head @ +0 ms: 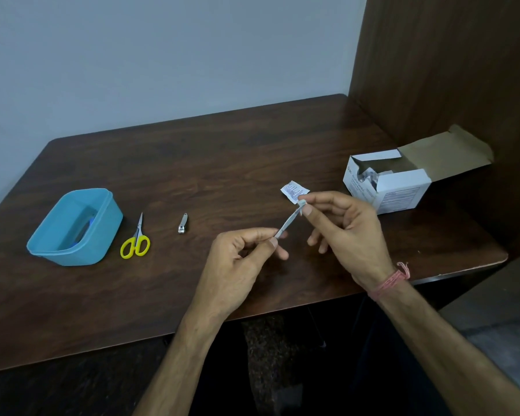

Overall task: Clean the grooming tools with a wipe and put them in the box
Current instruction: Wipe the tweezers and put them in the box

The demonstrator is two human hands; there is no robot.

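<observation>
A: Where is the tool being cleaned?

B: The tweezers (287,222) are up off the worktop (192,163), held between both hands. The left hand (237,259) pinches the near, lower end between thumb and forefinger. The right hand (347,232) has its fingers (307,209) clamped on a small folded wipe (302,202) wrapped round the far, upper tip.

A: Which way does its long axis run?

B: Diagonally, from lower left by the left hand up and away to the right. So I judge the wiping stroke has to travel along that line, with the right hand sliding down toward the left one.

A: And the box?

B: The blue box (75,226) sits well apart on the far left, open. The left hand is the nearer one to it, so it looks best placed for the drop-off. The scissors (135,240) and nail clipper (183,223) lie between the box and the hands, apparently not yet cleaned.

A: Anything else?

B: A torn sachet (293,190) lies just beyond the right hand, near the open carton (391,181).
</observation>
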